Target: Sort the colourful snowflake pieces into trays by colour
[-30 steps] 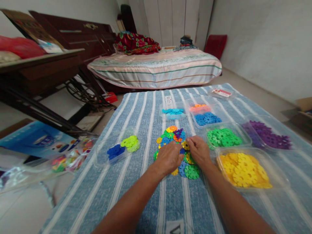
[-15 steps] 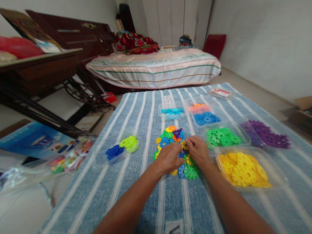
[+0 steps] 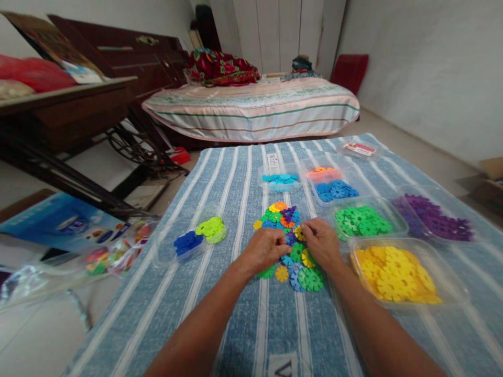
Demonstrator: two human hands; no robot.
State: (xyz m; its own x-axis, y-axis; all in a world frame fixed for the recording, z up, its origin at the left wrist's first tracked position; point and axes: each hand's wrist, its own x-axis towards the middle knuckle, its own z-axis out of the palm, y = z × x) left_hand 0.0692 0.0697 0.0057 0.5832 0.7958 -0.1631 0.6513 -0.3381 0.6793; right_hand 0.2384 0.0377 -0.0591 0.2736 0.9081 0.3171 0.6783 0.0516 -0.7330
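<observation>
A mixed pile of notched plastic snowflake discs (image 3: 296,253) lies in the middle of the cloth, in green, yellow, blue, orange and purple. My right hand (image 3: 323,245) is closed at the pile's right side, thumb and fingers pinching a yellow snowflake disc (image 3: 299,233). Over the left part of the pile is my left hand (image 3: 264,250), its fingers curled together. Whatever it may hold is hidden. Between the two hands a green disc (image 3: 297,252) shows. Below them are an orange-yellow disc (image 3: 282,273) and a larger green disc (image 3: 311,279).
Clear tubs hold sorted discs: yellow (image 3: 396,275), green (image 3: 363,221), purple (image 3: 436,217), blue (image 3: 336,190), orange (image 3: 324,173), light blue (image 3: 280,179). Left stands a tub with dark blue (image 3: 188,242) and lime (image 3: 212,229) discs. A lidded box (image 3: 359,148) sits at the far right corner.
My left hand has moved a little left, away from my right hand, uncovering discs between them. My right hand stays at the yellow disc. The view has shifted slightly.
</observation>
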